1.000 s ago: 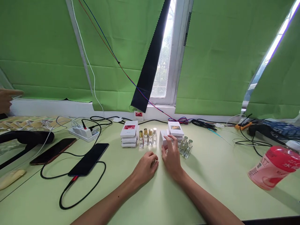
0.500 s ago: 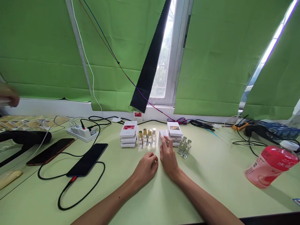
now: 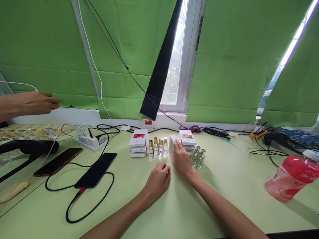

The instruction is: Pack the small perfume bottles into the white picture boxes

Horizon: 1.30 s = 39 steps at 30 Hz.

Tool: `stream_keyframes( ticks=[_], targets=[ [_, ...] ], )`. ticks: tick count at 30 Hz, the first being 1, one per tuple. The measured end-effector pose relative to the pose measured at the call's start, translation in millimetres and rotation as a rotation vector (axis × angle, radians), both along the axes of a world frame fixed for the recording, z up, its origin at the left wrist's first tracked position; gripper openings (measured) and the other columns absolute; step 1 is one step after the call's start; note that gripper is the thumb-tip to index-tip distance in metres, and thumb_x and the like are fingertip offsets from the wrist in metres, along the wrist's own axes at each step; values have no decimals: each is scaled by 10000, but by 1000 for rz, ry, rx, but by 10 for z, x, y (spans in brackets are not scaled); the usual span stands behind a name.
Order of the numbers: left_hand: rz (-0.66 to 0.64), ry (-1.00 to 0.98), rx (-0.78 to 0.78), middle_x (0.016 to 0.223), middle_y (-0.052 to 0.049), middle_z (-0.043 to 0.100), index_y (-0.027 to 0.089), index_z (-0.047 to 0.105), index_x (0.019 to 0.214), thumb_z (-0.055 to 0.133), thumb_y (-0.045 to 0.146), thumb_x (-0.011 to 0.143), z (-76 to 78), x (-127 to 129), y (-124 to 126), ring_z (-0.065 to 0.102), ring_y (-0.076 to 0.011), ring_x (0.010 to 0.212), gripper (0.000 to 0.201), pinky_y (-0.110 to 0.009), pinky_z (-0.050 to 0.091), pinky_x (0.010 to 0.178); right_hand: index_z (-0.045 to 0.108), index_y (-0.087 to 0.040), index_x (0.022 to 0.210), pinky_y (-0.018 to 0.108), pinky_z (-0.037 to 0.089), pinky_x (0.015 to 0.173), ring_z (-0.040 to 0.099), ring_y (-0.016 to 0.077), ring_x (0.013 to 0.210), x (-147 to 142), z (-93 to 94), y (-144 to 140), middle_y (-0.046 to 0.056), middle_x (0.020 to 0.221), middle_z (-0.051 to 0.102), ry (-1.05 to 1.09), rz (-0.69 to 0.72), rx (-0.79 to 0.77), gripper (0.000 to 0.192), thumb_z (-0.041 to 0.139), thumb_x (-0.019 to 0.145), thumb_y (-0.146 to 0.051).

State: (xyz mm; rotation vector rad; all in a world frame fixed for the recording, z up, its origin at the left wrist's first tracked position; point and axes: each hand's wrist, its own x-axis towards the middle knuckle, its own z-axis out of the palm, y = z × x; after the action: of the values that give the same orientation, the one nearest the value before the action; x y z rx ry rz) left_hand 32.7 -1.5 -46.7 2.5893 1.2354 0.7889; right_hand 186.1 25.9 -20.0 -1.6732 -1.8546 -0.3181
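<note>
My right hand has its fingers on a small white box that stands upright beside the right stack. My left hand rests on the table with its fingers curled in, and nothing shows in it. Small glass bottles with gold and silver caps stand in a group beyond it. To their left is a stack of white boxes with a red picture on top. Another stack of white boxes lies just right of my right hand's fingers, and glass bottles with greenish caps stand by it.
Two phones and a white power strip lie at the left among cables. A pink drink bottle stands at the right. Another person's hand reaches in from the left. Bundled wires run along the back.
My right hand's fingers have closed in on the small white box, which shows more upright. The other person's hand has come further in from the left. My left hand stays put.
</note>
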Motion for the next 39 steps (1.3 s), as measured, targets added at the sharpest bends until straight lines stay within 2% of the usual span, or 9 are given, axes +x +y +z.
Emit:
stream_keyframes(
  ticks=[2, 5, 7, 14, 23, 30, 39],
  targets=[
    [2, 31, 29, 866, -62, 594, 198, 572, 783, 438, 127, 939, 5, 11, -19, 584, -204, 790, 218, -317, 449, 682, 515, -162, 1392, 307, 572, 887, 658, 269, 1206, -17, 101, 65, 156, 1543, 491, -9, -33, -54, 531, 440, 899, 22],
    [6, 46, 47, 865, -60, 604, 202, 572, 789, 435, 119, 937, 8, 21, -42, 581, -198, 790, 218, -315, 449, 681, 569, -156, 1288, 314, 568, 780, 734, 248, 995, -63, 231, 168, 169, 1506, 517, -39, -90, -143, 480, 428, 882, 58],
    [15, 68, 52, 874, -64, 612, 202, 569, 794, 430, 117, 938, 0, 26, -50, 591, -203, 812, 218, -318, 456, 684, 580, -160, 1262, 305, 547, 735, 740, 248, 950, -92, 299, 219, 169, 1459, 552, -43, -101, -163, 474, 424, 877, 70],
    [22, 116, 84, 895, -66, 627, 209, 568, 816, 450, 114, 933, -44, 50, -40, 609, -214, 862, 191, -322, 459, 678, 579, -164, 1207, 283, 450, 702, 722, 263, 954, -94, 457, 341, 146, 1261, 643, 19, -71, -290, 421, 527, 851, 55],
    [-2, 175, 66, 911, -75, 630, 202, 568, 829, 454, 133, 947, -20, 115, -30, 629, -218, 855, 179, -328, 466, 677, 561, -164, 1177, 277, 398, 713, 670, 234, 994, -111, 445, 575, 130, 1241, 640, 39, -22, -316, 456, 489, 804, 88],
    [-45, 152, 93, 897, -73, 630, 203, 567, 806, 495, 126, 921, -69, 223, 31, 629, -214, 855, 156, -324, 458, 647, 560, -186, 1052, 253, 311, 634, 635, 204, 893, -42, 534, 768, 90, 1060, 674, 47, 27, -325, 408, 500, 769, 101],
    [-70, 187, 77, 908, -76, 650, 198, 579, 803, 494, 126, 923, -55, 285, 50, 640, -218, 868, 164, -323, 462, 664, 543, -173, 1094, 240, 357, 675, 628, 197, 918, -5, 587, 878, 96, 1084, 664, 22, 45, -344, 425, 501, 782, 112]
  ],
)
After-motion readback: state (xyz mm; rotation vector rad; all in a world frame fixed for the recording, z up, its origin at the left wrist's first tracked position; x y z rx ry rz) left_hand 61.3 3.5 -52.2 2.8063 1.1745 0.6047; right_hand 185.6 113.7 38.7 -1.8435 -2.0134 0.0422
